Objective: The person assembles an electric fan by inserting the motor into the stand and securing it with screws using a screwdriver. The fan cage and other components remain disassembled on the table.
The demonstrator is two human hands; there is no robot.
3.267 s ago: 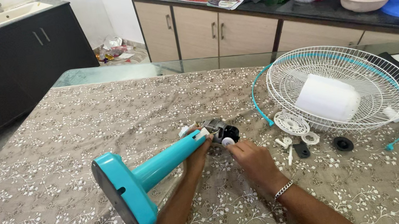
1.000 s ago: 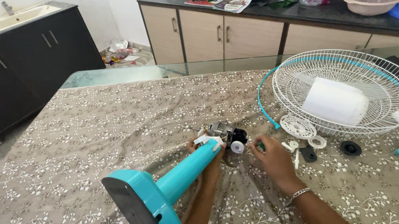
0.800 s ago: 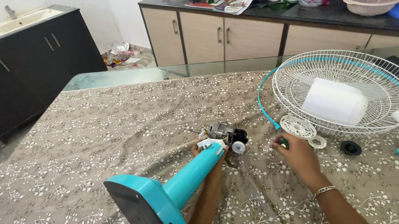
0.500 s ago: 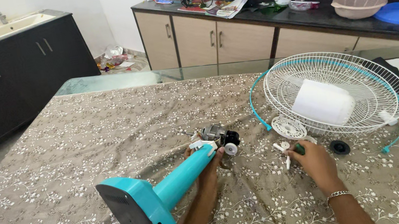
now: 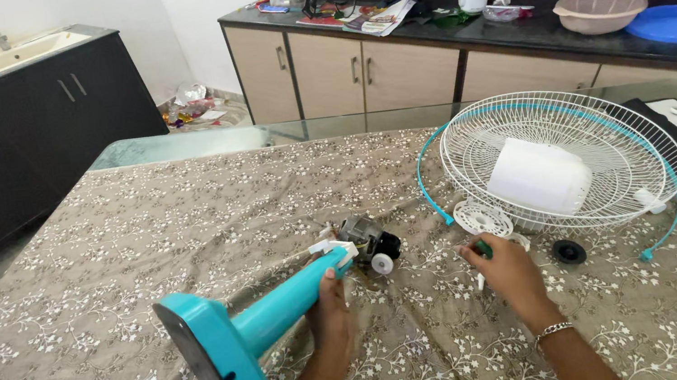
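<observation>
- I see a table fan in pieces on the cloth-covered table: the white wire guard lies flat near the right edge, with a white plastic housing resting inside it.
- Judgement: disassembly looks well advanced. Guard and small fittings are off; the motor remains attached at the top of the stand.
- The teal fan stand lies on its side near the front edge, base toward me, neck pointing to the table centre.
- My left hand is closed around the neck of the stand, just below the motor, forearm running along the column from the front edge.
- My right hand rests palm-down on the cloth, well apart from the left, fingers curled over a small green-tipped item; I cannot tell what kind of item it is.
- A white ribbed disc lies just beside the right hand, and a black round cap sits near the guard's front rim.
</observation>
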